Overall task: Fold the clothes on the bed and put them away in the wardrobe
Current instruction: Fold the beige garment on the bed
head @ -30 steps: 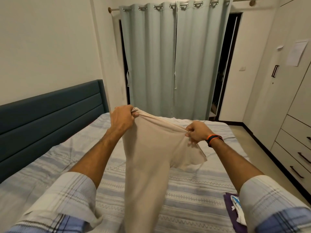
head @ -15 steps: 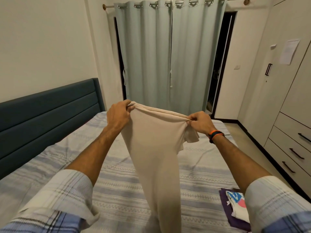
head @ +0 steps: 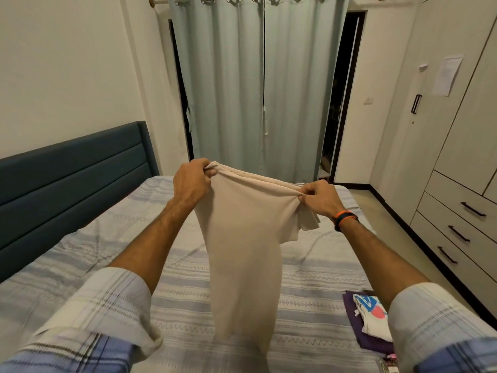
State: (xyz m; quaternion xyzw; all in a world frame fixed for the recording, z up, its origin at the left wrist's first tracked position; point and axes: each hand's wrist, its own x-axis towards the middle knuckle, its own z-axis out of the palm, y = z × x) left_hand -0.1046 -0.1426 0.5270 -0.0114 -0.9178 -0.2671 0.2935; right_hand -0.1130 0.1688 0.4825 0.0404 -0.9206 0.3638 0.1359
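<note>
Seemingly a home bedroom: bed (head: 309, 265), headboard (head: 70, 173), curtains (head: 258, 84), wardrobe (head: 454, 135)

Shirt (head: 242, 238) above bed (head: 309, 265); wardrobe (head: 457, 157) right.

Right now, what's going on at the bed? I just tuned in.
A person is holding a beige T-shirt up over the striped bed. The left hand and right hand each pinch its top edge, so it hangs lengthwise between them, one sleeve dangling below the right grip. A small stack of folded clothes sits on the bed's near right corner. The wardrobe stands to the right, doors closed.
</note>
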